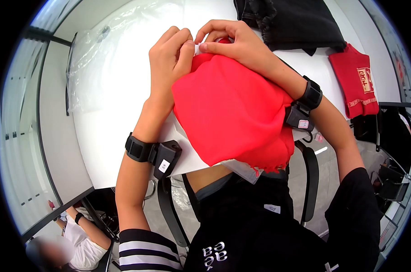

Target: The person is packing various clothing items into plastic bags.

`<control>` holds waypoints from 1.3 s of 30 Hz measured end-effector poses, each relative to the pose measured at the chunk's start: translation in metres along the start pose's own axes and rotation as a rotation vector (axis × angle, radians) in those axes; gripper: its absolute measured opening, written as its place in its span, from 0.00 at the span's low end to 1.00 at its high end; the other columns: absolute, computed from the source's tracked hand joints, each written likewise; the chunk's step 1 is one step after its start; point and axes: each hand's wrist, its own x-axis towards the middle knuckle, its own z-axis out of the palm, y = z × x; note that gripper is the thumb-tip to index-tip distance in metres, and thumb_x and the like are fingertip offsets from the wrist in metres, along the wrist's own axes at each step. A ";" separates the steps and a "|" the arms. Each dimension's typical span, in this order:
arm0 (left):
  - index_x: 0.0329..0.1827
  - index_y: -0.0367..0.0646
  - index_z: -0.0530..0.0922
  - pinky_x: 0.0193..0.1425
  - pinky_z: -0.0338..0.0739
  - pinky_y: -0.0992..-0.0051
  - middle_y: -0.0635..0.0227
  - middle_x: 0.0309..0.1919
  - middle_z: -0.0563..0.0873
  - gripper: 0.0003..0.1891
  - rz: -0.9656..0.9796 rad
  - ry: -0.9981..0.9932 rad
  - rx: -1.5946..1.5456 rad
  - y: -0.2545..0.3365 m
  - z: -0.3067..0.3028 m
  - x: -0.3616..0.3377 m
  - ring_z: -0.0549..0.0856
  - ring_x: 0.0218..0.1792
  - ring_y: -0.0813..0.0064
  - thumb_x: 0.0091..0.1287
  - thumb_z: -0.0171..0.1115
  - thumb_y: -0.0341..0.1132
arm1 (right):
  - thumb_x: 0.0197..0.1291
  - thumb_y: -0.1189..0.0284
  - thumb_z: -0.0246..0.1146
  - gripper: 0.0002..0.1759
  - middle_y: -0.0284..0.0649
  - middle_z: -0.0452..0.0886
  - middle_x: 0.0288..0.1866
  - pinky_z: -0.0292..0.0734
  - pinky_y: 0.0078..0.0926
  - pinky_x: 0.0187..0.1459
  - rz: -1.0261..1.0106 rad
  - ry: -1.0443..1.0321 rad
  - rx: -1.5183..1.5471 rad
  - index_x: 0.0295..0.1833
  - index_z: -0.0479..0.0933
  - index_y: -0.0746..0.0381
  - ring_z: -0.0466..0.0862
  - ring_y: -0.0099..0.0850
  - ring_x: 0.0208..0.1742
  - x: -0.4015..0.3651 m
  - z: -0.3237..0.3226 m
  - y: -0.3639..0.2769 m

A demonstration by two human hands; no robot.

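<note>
A bright red fringed scarf [232,109] lies bunched over the table's near edge, its fringe hanging toward my lap. At its far edge, my left hand [171,56] is closed, thumb pressed against the curled fingers. My right hand [239,45] pinches there too, its fingertips meeting close to the left thumb, with a bit of red cloth showing under its curled fingers. Between the two sets of fingertips a small white piece [197,49], like a tag, shows partly. A clear plastic sheet [245,173] sticks out below the scarf's near edge.
Clear plastic wrap [96,68] is spread on the left of the white table [124,109]. Folded black jeans [296,22] lie at the back right, beside a folded red item with gold print [356,81]. Another person [85,235] sits at lower left.
</note>
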 end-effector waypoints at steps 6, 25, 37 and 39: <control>0.26 0.34 0.70 0.27 0.63 0.71 0.63 0.22 0.69 0.09 -0.009 -0.045 -0.091 0.000 -0.002 0.000 0.67 0.22 0.73 0.65 0.50 0.28 | 0.60 0.73 0.65 0.09 0.39 0.87 0.31 0.77 0.18 0.44 -0.012 0.005 -0.012 0.45 0.83 0.65 0.85 0.23 0.36 -0.001 0.000 -0.002; 0.23 0.35 0.65 0.23 0.58 0.70 0.63 0.14 0.63 0.14 -0.071 -0.066 -0.095 0.000 -0.002 -0.003 0.61 0.18 0.75 0.67 0.51 0.31 | 0.58 0.72 0.66 0.08 0.36 0.86 0.28 0.76 0.17 0.41 0.025 -0.008 -0.006 0.41 0.82 0.65 0.83 0.20 0.33 0.000 -0.001 0.000; 0.23 0.35 0.66 0.23 0.59 0.71 0.64 0.14 0.64 0.14 -0.079 -0.075 -0.084 0.002 -0.002 -0.003 0.62 0.18 0.76 0.67 0.52 0.31 | 0.59 0.72 0.65 0.10 0.39 0.87 0.32 0.79 0.19 0.42 0.013 -0.017 -0.014 0.45 0.85 0.64 0.85 0.23 0.34 0.000 -0.001 0.002; 0.23 0.34 0.66 0.23 0.59 0.71 0.64 0.14 0.63 0.14 -0.104 -0.078 -0.080 0.005 -0.002 -0.002 0.62 0.18 0.76 0.67 0.52 0.31 | 0.59 0.72 0.65 0.10 0.39 0.87 0.30 0.78 0.18 0.41 0.002 -0.003 -0.026 0.44 0.84 0.64 0.84 0.22 0.34 0.000 -0.001 0.002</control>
